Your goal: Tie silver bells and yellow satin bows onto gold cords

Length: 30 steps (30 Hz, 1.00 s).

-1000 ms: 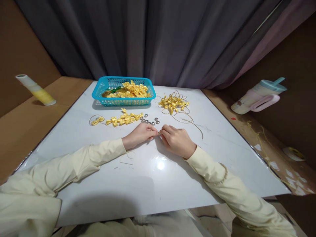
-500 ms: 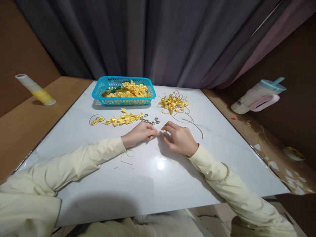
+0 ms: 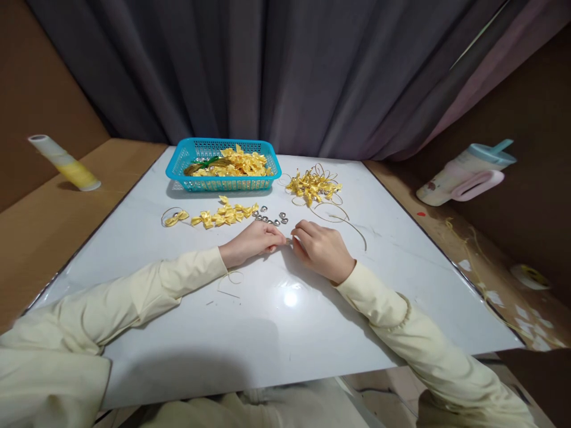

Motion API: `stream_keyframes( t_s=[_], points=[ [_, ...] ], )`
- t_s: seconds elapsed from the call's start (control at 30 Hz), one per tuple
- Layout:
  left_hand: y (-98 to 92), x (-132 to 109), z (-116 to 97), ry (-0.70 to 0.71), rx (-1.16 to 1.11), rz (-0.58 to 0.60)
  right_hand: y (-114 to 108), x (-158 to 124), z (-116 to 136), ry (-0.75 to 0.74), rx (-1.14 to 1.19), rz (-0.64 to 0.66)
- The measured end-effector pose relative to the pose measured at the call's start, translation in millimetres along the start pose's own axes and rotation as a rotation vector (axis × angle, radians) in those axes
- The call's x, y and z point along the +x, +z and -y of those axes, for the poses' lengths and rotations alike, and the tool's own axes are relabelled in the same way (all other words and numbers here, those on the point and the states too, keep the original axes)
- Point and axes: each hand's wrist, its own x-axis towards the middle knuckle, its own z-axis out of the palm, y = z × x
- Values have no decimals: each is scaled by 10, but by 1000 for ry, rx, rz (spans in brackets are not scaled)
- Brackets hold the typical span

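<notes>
My left hand (image 3: 253, 242) and my right hand (image 3: 320, 248) rest on the white table top (image 3: 285, 309), fingertips meeting at a tiny piece I cannot make out. Both hands are pinched closed on it. Just beyond the fingers lie several small silver beads (image 3: 270, 218) and a row of yellow ribbon bows (image 3: 223, 216). A thin gold elastic cord (image 3: 345, 221) curves to the right of my right hand.
A blue plastic basket (image 3: 179, 166) of yellow bows stands at the back. Beside it lies a pile of bows with gold loops (image 3: 313, 184). A yellow-white roll (image 3: 65, 162) lies left on the brown surface, a pink jug (image 3: 466, 173) right. Cord scraps (image 3: 232, 284) sit near my left wrist.
My right hand opened its fingers briefly and slid slightly toward the beads, then curled back against my left fingertips. My left hand barely moved.
</notes>
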Motion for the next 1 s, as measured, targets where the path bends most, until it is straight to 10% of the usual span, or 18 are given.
stream_keyframes(
  t_s=[0.2, 1.0],
  points=[
    [2, 1, -1, 7, -9, 8, -33, -6, -50, -27, 52, -158],
    [-89, -32, -32, 21, 67, 177, 65, -1, -68, -94, 262, 29]
  ],
)
